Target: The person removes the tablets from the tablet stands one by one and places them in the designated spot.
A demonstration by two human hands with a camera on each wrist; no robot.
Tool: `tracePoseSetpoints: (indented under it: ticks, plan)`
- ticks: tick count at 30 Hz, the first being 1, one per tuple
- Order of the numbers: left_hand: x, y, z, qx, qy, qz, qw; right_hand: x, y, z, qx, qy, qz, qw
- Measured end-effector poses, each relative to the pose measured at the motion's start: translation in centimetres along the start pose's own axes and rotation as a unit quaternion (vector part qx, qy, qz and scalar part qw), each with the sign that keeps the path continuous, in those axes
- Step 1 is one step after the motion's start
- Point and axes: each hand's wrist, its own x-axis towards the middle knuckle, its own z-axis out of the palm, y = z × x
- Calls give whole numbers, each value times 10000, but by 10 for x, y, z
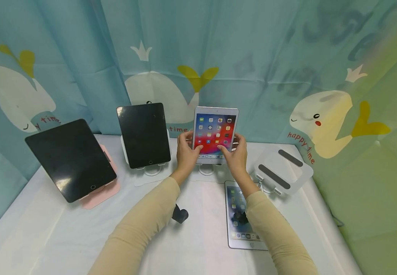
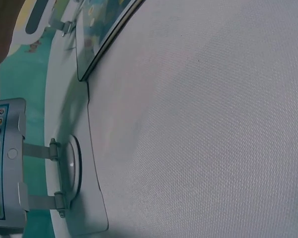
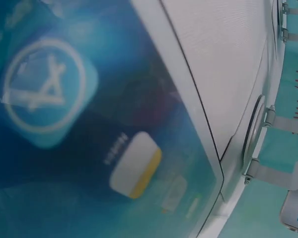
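A tablet with a lit screen of app icons on a blue and red background stands upright at the back middle, in front of a curtain. My left hand holds its left edge, thumb on the lower front and fingers at the side. The right hand grips the opposite edge the same way. Below the tablet is a white stand, whose two clips overlap the tablet's bottom edge in the left wrist view. Parts of the fingers are hidden behind the tablet.
Left are a dark-screened tablet on a white stand and a larger one on a pink stand. A tablet lies flat under my right forearm. At the right stands a white stand with dark strips.
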Motion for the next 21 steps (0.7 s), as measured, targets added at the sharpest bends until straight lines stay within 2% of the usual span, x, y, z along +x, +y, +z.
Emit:
tracePoseSetpoints:
  ticks: [12,18,21]
  plan:
    - [4,0,2,-204,121,-162,9996,2,-5,-3,72,24,39,10000]
    - [5,3,2,-105,147,-329,9993,3,-9,-6,37,-47,63,10000]
    - [5,4,0,-122,142,-290,9994,5,-12,-7,-1,-45,63,10000]
